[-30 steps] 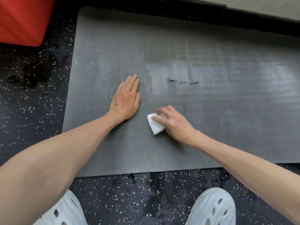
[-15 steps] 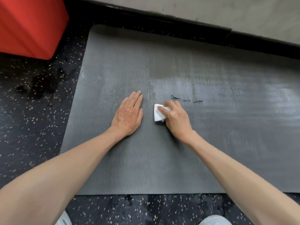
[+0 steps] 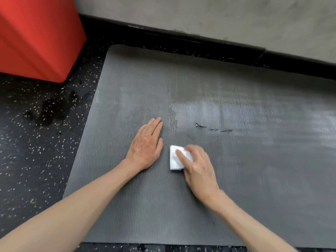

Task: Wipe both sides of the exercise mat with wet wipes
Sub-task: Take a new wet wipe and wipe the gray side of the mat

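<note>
Across most of the view, from the middle out to 3 and 6 o'clock, the mat [image 3: 236,188] lies flat. It's grey with a wavy ribbed texture, and there's a shiny wet-looking patch on it from roughly 12 round to 3. Black speckled floor [image 3: 36,160] shows at 9 o'clock, plus a thin strip along 6. Grey wall [image 3: 200,13] runs across 12 to 2 o'clock with a black baseboard [image 3: 200,44] under it. Red box [image 3: 32,37] sits at 10 o'clock, just off the mat's corner.

Left hand [image 3: 146,148] is pretty much dead centre, palm down on the mat, fingers straight and together, holding nothing. Right hand [image 3: 198,170] is at its 4 o'clock, fingers bent over the wipe [image 3: 174,160] and pressing it onto the mat. It's a bit blurred, so can't tell how the thumb sits.

Wipe is a small folded white pad between the two hands, close to the left one but not touching it. Few little black marks [image 3: 201,125] on the mat at the wipe's 1 o'clock.
</note>
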Available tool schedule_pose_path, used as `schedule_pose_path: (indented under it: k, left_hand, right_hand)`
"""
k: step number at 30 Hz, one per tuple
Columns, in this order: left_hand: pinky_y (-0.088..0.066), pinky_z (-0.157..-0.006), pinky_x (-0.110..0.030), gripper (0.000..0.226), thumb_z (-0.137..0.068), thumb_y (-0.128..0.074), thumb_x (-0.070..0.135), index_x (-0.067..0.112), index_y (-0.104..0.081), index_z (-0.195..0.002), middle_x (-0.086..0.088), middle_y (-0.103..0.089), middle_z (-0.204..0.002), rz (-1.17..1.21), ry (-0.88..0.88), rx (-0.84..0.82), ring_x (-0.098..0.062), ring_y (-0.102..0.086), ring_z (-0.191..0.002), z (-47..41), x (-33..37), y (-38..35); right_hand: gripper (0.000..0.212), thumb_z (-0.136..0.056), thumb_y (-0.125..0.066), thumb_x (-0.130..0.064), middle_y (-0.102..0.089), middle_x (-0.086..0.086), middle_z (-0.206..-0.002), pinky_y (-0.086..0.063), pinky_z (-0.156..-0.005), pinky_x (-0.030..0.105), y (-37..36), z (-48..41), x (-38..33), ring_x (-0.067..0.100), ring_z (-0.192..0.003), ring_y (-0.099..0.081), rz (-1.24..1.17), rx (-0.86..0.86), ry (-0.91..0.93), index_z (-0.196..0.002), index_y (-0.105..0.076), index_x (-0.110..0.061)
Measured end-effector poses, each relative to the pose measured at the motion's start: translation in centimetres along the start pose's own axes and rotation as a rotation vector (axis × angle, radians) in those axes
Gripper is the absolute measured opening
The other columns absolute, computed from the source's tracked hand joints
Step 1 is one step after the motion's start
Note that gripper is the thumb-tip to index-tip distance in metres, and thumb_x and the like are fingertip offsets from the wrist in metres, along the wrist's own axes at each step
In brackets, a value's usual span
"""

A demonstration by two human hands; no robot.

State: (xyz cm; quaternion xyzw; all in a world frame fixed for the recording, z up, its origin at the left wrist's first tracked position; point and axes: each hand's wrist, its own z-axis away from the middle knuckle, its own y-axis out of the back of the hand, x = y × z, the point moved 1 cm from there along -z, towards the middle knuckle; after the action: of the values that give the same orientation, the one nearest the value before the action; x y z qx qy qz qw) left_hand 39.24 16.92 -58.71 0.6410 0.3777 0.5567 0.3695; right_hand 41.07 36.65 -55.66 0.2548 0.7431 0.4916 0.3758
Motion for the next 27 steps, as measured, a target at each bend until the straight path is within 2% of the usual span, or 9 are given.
schedule_pose_path:
  k: [3, 6, 10, 13, 16, 18, 20, 22, 27]
  left_hand:
    - [-0.045, -0.104, -0.044, 0.049, -0.091, -0.035, 0.028, 0.002, -0.06, -0.124, -0.012, -0.058, -0.131, 0.027, -0.036, 0.093, -0.026, -0.05, -0.123, -1.2, -0.5, 0.3]
    - [-0.047, -0.089, -0.039, 0.031, -0.091, -0.04, 0.023, 0.007, -0.063, -0.106, -0.007, -0.059, -0.114, 0.053, -0.057, 0.164, -0.022, -0.051, -0.106, -2.6, -1.0, 0.5]
    - [-0.044, -0.076, -0.039, 0.012, -0.089, -0.05, 0.015, 0.012, -0.06, -0.094, -0.005, -0.057, -0.102, 0.011, -0.047, 0.172, -0.023, -0.05, -0.092, -4.1, -1.2, 0.4]
    - [-0.042, -0.074, -0.038, 0.014, -0.09, -0.047, 0.017, 0.012, -0.061, -0.093, -0.005, -0.056, -0.1, -0.007, -0.029, 0.182, -0.025, -0.051, -0.09, -5.1, -1.6, 0.6]
    - [-0.043, -0.076, -0.041, 0.018, -0.09, -0.045, 0.018, 0.01, -0.061, -0.094, -0.008, -0.056, -0.1, -0.022, -0.005, 0.18, -0.028, -0.052, -0.09, -6.5, -2.2, 0.9]
    - [-0.044, -0.077, -0.043, 0.021, -0.091, -0.044, 0.02, 0.009, -0.061, -0.095, -0.01, -0.055, -0.101, -0.048, 0.006, 0.154, -0.03, -0.052, -0.091, -8.0, -2.5, 1.2]
    - [-0.042, -0.077, -0.043, 0.019, -0.092, -0.045, 0.019, 0.009, -0.061, -0.096, -0.011, -0.054, -0.101, -0.074, 0.006, 0.136, -0.03, -0.051, -0.091, -9.5, -2.9, 1.3]
    - [-0.039, -0.077, -0.041, 0.015, -0.093, -0.048, 0.018, 0.009, -0.06, -0.096, -0.011, -0.054, -0.101, -0.092, 0.016, 0.144, -0.03, -0.05, -0.091, -10.7, -3.2, 1.2]
    - [-0.036, -0.077, -0.042, 0.018, -0.098, -0.047, 0.022, 0.01, -0.06, -0.1, -0.011, -0.054, -0.104, -0.093, 0.072, 0.175, -0.031, -0.049, -0.094, -14.3, -2.8, 0.4]
  right_hand:
    - [0.043, -0.077, -0.058, -0.014, -0.051, 0.015, -0.123, -0.049, -0.084, 0.043, 0.4, 3.5, -2.2, 0.034, -0.108, -0.05, -0.041, -0.048, -0.077, -0.119, -0.06, -0.011]
    - [0.035, -0.084, -0.063, -0.026, -0.052, 0.015, -0.125, -0.047, -0.088, 0.039, 0.1, 3.9, -2.6, 0.032, -0.111, -0.048, -0.086, -0.056, -0.122, -0.116, -0.063, -0.014]
    - [0.026, -0.081, -0.075, -0.006, -0.054, 0.013, -0.112, -0.051, -0.065, 0.033, -0.5, 2.4, -1.4, 0.032, -0.094, -0.051, -0.087, -0.028, -0.093, -0.105, -0.068, -0.013]
    - [0.019, -0.086, -0.057, -0.005, -0.053, 0.006, -0.106, -0.043, -0.06, 0.026, -0.5, 1.3, -0.3, 0.025, -0.084, -0.049, -0.101, 0.017, -0.074, -0.102, -0.063, -0.015]
    - [0.024, -0.087, -0.043, -0.013, -0.054, 0.008, -0.102, -0.042, -0.061, 0.029, -1.0, -1.3, 0.7, 0.025, -0.081, -0.048, -0.068, 0.019, -0.072, -0.1, -0.063, -0.012]
    - [0.023, -0.086, -0.045, -0.011, -0.056, 0.012, -0.099, -0.039, -0.062, 0.03, -1.4, -4.3, 1.6, 0.029, -0.081, -0.05, -0.027, 0.022, -0.086, -0.098, -0.065, -0.01]
    - [0.016, -0.08, -0.057, 0.0, -0.056, 0.014, -0.095, -0.035, -0.058, 0.029, -1.5, -6.9, 2.2, 0.031, -0.076, -0.051, 0.02, 0.037, -0.12, -0.092, -0.065, -0.008]
    - [0.021, -0.075, -0.067, 0.006, -0.056, 0.013, -0.094, -0.031, -0.058, 0.028, -1.4, -7.3, 1.8, 0.03, -0.075, -0.049, 0.055, 0.03, -0.129, -0.091, -0.065, -0.008]
    - [0.022, -0.083, -0.055, -0.003, -0.052, 0.007, -0.105, -0.04, -0.062, 0.03, -1.1, -3.4, 0.3, 0.025, -0.083, -0.046, -0.033, -0.019, -0.027, -0.101, -0.058, -0.012]
